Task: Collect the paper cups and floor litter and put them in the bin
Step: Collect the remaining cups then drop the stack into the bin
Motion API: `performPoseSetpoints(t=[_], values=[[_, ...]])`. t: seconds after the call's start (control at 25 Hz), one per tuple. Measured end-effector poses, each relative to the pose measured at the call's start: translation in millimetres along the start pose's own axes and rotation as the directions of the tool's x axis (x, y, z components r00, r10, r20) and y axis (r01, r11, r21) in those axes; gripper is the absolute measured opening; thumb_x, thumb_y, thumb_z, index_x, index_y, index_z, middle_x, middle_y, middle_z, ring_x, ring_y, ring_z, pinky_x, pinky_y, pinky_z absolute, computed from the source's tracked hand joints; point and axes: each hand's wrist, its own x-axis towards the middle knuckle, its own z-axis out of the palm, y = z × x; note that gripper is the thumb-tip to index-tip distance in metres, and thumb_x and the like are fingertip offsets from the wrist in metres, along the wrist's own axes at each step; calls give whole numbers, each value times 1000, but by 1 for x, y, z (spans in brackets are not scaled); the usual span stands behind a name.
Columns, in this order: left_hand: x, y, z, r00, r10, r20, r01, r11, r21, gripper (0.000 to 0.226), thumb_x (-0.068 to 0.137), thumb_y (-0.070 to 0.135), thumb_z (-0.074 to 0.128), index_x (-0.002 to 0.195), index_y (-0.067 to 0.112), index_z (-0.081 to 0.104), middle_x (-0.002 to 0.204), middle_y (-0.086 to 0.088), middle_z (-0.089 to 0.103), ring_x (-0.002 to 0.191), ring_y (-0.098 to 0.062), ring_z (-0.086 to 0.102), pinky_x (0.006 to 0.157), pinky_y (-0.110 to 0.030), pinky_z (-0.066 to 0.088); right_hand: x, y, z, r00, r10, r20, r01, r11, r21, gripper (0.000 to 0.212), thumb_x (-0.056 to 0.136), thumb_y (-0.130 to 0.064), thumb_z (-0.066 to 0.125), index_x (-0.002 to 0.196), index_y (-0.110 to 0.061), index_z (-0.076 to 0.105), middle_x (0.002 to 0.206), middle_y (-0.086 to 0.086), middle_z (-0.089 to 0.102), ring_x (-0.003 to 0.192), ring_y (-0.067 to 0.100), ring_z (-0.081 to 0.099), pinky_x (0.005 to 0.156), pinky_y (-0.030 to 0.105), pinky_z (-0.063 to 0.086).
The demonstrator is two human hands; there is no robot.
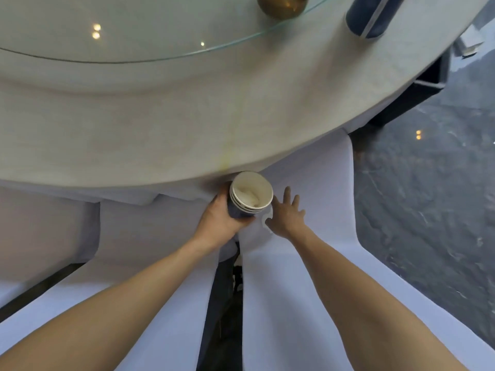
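My left hand (pixel 221 218) grips a stack of nested paper cups (pixel 249 195), blue outside and white inside, with crumpled white paper in the top one. The stack sits just below the table's near edge, above a white-covered chair. My right hand (pixel 285 214) is beside the cups on their right, fingers spread and straight, over the chair seat. A small white scrap (pixel 268 218) lies at its thumb; I cannot tell if the thumb touches it.
A round table (pixel 160 124) with a pale cloth fills the upper view, with a glass turntable (pixel 134 30), a brass object (pixel 282 6) and a dark blue cylinder (pixel 371 16) on it. White-covered chairs (pixel 308 263) stand below. Dark marbled floor (pixel 428 196) lies to the right.
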Motion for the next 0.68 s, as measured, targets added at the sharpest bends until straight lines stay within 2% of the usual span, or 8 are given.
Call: performPoseSetpoints(t=[0.12, 0.16, 0.24, 0.28, 0.36, 0.48, 0.68], values=[[6, -19, 14, 1000, 2, -31, -3, 1000, -29, 83, 68, 24, 95, 139, 26, 51, 130, 6, 67, 121, -16, 62, 88, -25, 47, 14, 7, 43, 994, -55, 97, 63, 995, -78, 83, 93, -17, 58, 160, -36, 13, 170, 11, -12, 154, 48, 1, 113, 66, 28], [4, -23, 18, 999, -13, -37, 11, 999, -43, 82, 68, 25, 95, 138, 27, 51, 129, 8, 67, 119, -14, 62, 86, -21, 46, 13, 13, 55, 988, -72, 134, 84, 992, -90, 79, 93, -12, 56, 159, -34, 19, 169, 12, -4, 152, 48, 13, 112, 63, 33], [-4, -26, 24, 999, -32, -16, 31, 999, -44, 81, 68, 26, 95, 136, 28, 50, 128, 9, 67, 118, -12, 62, 86, -15, 45, -1, 27, 69, 975, -110, 194, 122, 991, -49, 63, 93, -9, 55, 151, -24, 35, 159, 13, 21, 134, 44, 44, 103, 50, 45], [-6, -29, 24, 999, -39, -3, 38, 998, -46, 83, 68, 25, 96, 137, 29, 50, 129, 9, 67, 120, -13, 61, 89, -18, 47, -6, 31, 71, 968, -134, 210, 144, 989, -33, 55, 94, -9, 54, 146, -18, 42, 153, 14, 32, 126, 42, 54, 99, 45, 48], [-13, -26, 25, 999, -40, 25, 41, 998, -38, 87, 67, 24, 96, 140, 29, 49, 133, 9, 65, 124, -14, 60, 99, -28, 49, -19, 38, 63, 965, -149, 214, 158, 987, -28, 41, 96, -10, 51, 137, -11, 52, 142, 15, 48, 121, 40, 59, 96, 40, 49], [-27, 2, 22, 998, -30, 59, 31, 999, -18, 90, 66, 26, 96, 142, 29, 48, 136, 8, 63, 126, -14, 57, 103, -34, 49, -44, 49, 18, 981, -121, 152, 121, 993, 6, 34, 95, -7, 49, 127, -7, 58, 130, 15, 60, 116, 37, 61, 90, 39, 51], [-49, 70, 10, 994, 74, 85, -76, 997, 24, 78, 64, 26, 94, 131, 28, 53, 126, 6, 65, 119, -19, 61, 90, -30, 48, -97, 69, -84, 993, -10, -115, 37, 972, 231, 32, 91, -9, 51, 123, -9, 47, 113, 16, 64, 93, 38, 59, 70, 36, 41]])
